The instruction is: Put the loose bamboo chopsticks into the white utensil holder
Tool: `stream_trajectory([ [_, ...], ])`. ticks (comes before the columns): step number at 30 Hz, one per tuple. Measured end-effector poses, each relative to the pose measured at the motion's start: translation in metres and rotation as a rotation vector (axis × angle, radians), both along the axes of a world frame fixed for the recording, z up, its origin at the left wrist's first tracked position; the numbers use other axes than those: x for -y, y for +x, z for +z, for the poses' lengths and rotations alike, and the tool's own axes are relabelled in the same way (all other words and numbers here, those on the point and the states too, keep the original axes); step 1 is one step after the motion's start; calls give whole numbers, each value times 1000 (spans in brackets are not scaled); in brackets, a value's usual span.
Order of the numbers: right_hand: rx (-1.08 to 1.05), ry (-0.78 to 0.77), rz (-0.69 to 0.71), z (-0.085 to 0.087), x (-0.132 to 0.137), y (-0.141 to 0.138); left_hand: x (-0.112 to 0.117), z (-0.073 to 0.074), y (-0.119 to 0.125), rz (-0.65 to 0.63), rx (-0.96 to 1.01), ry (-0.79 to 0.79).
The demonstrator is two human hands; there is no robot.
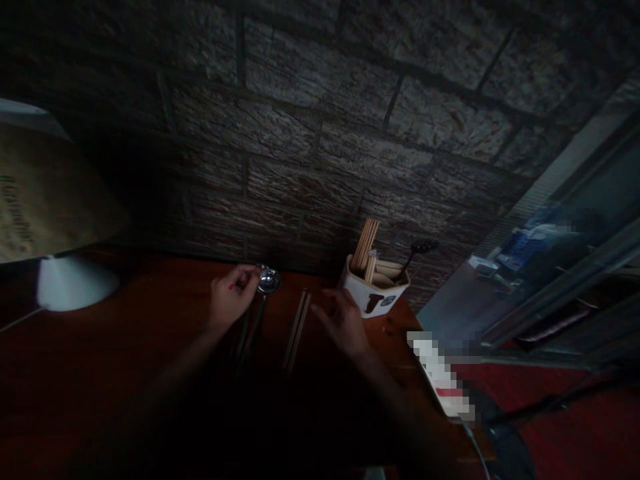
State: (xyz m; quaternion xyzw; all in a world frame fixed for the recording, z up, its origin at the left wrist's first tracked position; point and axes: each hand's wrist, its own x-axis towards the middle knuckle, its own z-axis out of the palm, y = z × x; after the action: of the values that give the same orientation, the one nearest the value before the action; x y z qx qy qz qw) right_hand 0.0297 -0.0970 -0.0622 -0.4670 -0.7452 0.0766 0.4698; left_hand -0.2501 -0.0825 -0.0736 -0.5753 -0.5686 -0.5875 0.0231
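Note:
My left hand (233,298) is closed, its curled fingertips at the left rim of a shiny metal spoon's bowl (270,281). Long thin handles run down from there into shadow; more than one spoon seems to lie together. To the right, a pair of chopsticks (299,328) rests on the wooden table. My right hand (346,324) hovers past them with its fingers apart and nothing in them. Just behind it stands a white utensil holder (369,297), holding several wooden chopsticks (367,245) and a dark slotted spoon (424,247).
A lamp with a printed shade (45,187) and white base (75,283) stands at the left. A rough brick wall (340,150) rises behind the table (160,300). Near the right edge lies a blurred white device (437,377) with a cable; red floor shows beyond.

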Motion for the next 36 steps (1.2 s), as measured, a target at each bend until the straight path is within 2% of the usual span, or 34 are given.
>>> stream_trajectory([
  [3, 232, -80, 202, -17, 6, -23, 7, 2, 16, -154, -87, -67],
  [6, 379, -153, 334, -29, 10, -33, 10, -2, 27, -307, -177, -142],
  [10, 463, -196, 427, -34, 11, -35, 8, -8, 29, -327, -201, -167],
  [17, 530, -214, 360, -27, 3, -24, 6, -14, 30, -284, -264, -161],
  [22, 541, -300, 183, -21, 0, -17, 10, -13, 41, -299, -334, -152],
  [26, 523, -367, 95, -19, -2, -11, 11, -14, 48, -373, -384, -183],
  [30, 452, -424, 132, -21, -5, -4, 12, -17, 51, -448, -445, -194],
  [36, 387, -620, 228, -22, -6, -1, 15, -17, 59, -551, -447, -236],
])
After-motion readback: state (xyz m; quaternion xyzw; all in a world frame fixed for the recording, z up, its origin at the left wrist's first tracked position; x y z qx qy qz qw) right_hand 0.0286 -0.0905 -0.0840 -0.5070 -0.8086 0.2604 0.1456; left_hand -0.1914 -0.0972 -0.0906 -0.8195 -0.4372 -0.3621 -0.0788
